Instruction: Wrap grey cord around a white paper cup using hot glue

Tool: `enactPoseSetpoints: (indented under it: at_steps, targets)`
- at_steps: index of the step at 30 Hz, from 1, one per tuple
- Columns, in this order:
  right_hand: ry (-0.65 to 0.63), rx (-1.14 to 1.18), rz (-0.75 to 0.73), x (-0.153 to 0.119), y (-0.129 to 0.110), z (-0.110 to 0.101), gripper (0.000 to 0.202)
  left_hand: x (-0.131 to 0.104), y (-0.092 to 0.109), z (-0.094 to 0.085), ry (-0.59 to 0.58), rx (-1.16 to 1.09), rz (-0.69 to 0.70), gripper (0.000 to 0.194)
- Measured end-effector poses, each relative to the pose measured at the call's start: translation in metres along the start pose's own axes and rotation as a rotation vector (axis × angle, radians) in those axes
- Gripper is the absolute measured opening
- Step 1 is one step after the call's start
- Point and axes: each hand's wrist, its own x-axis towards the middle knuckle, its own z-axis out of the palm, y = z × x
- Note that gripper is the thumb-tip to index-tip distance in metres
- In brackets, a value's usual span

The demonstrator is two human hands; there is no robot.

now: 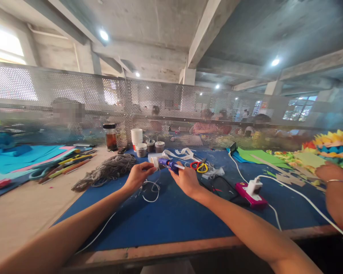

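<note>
My right hand (187,180) is wrapped round a blue-purple glue gun (167,163), a white stick showing at its back. The gun's front points left, towards my left hand. My left hand (138,176) has its fingers pressed together; whatever they hold is too small to make out. Just beyond its fingertips is a white roll (157,159), partly behind the gun. A loop of thin white cord (151,193) lies on the blue mat (160,224) between and below my hands.
Left are a grey cord bundle (108,171), pens (71,163) and blue sheets (28,161). Behind stand a jar (111,137) and small pots (141,150). Right are scissors (199,166), a pink power strip (253,196), cables, green paper (263,156) and another person's arm (338,198).
</note>
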Motion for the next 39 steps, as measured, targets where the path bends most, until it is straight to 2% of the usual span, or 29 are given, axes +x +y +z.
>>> enactPoseSetpoints:
  at_steps: [13,23,39]
  targets:
    - [-0.019,0.007,0.027,0.002,-0.001,-0.002,0.032,-0.003,0.006,0.001,-0.016,0.088,0.077,0.031]
    - [-0.044,0.006,0.009,0.000,-0.002,-0.002,0.033,0.002,-0.001,-0.001,0.039,-0.076,-0.051,0.034]
    - [-0.070,-0.004,-0.036,-0.004,-0.006,0.000,0.031,0.006,-0.006,-0.005,0.079,-0.261,-0.100,0.034]
